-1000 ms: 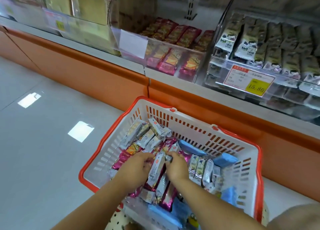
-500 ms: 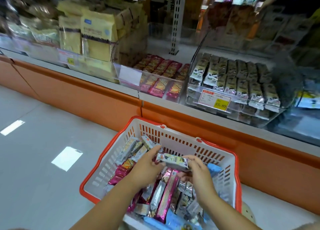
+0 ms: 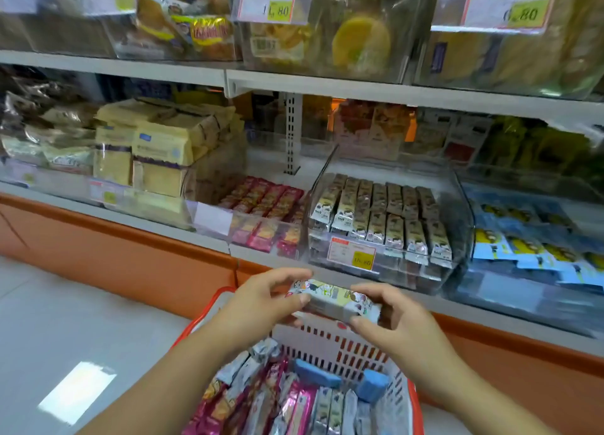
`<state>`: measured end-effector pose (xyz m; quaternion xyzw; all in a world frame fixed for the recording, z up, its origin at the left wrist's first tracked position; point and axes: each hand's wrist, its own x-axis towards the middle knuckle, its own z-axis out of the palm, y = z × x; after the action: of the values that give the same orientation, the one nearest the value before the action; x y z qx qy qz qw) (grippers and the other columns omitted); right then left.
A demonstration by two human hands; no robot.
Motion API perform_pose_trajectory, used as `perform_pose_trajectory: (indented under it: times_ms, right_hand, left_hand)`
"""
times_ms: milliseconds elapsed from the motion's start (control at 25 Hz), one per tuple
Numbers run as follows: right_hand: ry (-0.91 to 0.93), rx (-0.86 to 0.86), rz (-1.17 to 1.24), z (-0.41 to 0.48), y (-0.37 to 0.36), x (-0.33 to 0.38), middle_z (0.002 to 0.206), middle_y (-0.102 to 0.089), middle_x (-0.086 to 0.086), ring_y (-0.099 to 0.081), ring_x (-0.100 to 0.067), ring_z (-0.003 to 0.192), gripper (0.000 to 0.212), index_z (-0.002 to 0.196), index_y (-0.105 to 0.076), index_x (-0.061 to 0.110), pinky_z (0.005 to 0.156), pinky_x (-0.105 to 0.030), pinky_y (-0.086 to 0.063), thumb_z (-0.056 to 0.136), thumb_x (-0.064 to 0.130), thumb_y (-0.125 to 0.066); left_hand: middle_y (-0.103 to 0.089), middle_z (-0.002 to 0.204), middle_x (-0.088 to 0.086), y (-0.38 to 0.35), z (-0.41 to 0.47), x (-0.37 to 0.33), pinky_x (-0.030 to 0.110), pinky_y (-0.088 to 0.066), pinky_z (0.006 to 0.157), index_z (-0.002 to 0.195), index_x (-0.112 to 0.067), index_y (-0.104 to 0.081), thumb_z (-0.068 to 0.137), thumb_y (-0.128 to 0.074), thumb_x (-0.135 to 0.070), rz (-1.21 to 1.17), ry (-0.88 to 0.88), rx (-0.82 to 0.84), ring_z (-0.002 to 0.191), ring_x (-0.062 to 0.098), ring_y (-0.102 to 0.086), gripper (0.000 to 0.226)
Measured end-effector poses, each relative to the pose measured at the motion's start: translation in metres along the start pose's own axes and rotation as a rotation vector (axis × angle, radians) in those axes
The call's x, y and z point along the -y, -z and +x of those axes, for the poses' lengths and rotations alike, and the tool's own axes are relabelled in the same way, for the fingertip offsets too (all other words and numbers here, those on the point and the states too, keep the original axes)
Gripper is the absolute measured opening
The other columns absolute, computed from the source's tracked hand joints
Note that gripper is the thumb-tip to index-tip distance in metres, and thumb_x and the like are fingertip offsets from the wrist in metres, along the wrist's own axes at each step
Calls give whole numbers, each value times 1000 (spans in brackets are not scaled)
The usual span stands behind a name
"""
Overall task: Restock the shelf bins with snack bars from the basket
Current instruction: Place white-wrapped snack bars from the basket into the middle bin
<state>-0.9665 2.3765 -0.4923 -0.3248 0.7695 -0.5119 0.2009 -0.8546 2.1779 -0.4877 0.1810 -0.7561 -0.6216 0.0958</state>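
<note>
**Head view.** We hold a bundle (image 3: 336, 299) of cream-wrapped snack bars level between both hands. It sits above the far wall of the basket (image 3: 333, 339) and just in front of the shelf's lower edge.

- **Left hand** (image 3: 261, 300): it grips the bundle's left end, with the fingers curled over the top and the thumb on the near side.
- **Right hand** (image 3: 395, 320): it pinches the right end, with the forefinger over the top and the thumb beneath.
- **Basket:** it has white slotted walls and a red rim. It holds loose bars (image 3: 294, 408) in silver, pink and cream wrappers, with two blue packs (image 3: 315, 372) lying among them near the far wall.
- **Bin** (image 3: 385, 218): this clear bin stands on the lowest shelf, directly beyond the bundle. It is filled with rows of cream-and-brown bars, and a red-and-yellow tag (image 3: 351, 253) is fixed to its front.
- **Pink bin** (image 3: 264, 212): it stands just beside the bin, to its left, and holds pink and red bars.
- **Blue bin** (image 3: 523, 235): it stands to the right of the bin, and its contents are blurred.

The shelves above carry bagged goods, which are too blurred to identify.
</note>
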Motion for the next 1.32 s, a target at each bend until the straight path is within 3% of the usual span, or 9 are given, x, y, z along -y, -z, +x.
perform_pose_trajectory:
  times_ms: [160,280,400,600,840,960,1120,1240,1320]
  right_hand:
    - [273,-502,-82,33,37,33,97,-62,17,-61,3,83,24,98,-62,43,63,-9,-48,85,24,-68]
    - [203,-700,-274,71,42,32,101,-58,12,-55,2,84,16,100,-59,35,61,-16,-41,88,26,-64]
    - [91,-656,-551,100,27,23,101,-57,10,-55,-14,101,26,111,-60,28,74,-30,-41,88,40,-63]
    - [94,-491,-749,118,13,16,125,-60,10,-47,-16,121,47,131,-54,32,97,-36,-39,90,55,-53]
    - [479,-588,-499,81,-1,4,113,-46,22,-38,4,112,31,125,-51,31,99,-12,-28,95,31,-45]
    - [379,-263,-474,57,-35,-31,110,-45,22,-43,3,109,28,121,-52,30,94,-12,-34,95,23,-45]
    - [-167,297,-509,33,-98,-114,125,-48,7,-52,-9,105,38,137,-44,26,86,-18,-42,100,25,-45]
    - [-397,415,-321,20,-143,-161,100,-53,8,-45,2,61,39,139,-45,26,52,-10,-35,100,26,-48]
    - [-484,411,-213,19,-171,-179,105,-55,2,-44,1,46,43,141,-44,25,43,-12,-34,99,20,-50]
  left_hand:
    - [-47,130,-27,3,36,-39,7,-43,87,137,-47,-39,93,-58,-34,339,-276,-266,107,-17,-49,49]
    - [-27,154,-14,4,64,-38,19,-21,114,150,-31,-25,97,-52,-33,660,-338,-349,141,0,-22,60]
    - [-13,160,-10,0,81,-25,29,-9,119,153,-26,-16,97,-50,-35,779,-254,-323,147,7,-3,66]
    - [-18,158,-14,5,87,-12,32,-8,119,152,-28,-19,97,-51,-32,834,-287,-283,146,4,-1,63]
    - [-36,148,-15,12,64,6,14,-10,110,143,-30,-40,96,-52,-20,781,-437,-429,139,2,-24,50]
    - [-49,138,-11,13,38,49,16,-26,106,135,-27,-50,94,-54,-17,770,-327,-348,128,6,-40,43]
    - [-43,145,-7,4,-16,148,25,-37,103,140,-31,-44,97,-52,-24,751,143,-45,124,11,-48,44]
    - [-46,143,-1,-1,-42,195,29,-41,103,143,-30,-42,96,-52,-23,738,342,91,120,14,-52,49]
    - [-46,142,0,-1,-48,208,31,-42,102,143,-29,-41,95,-51,-19,728,396,129,120,17,-51,50]
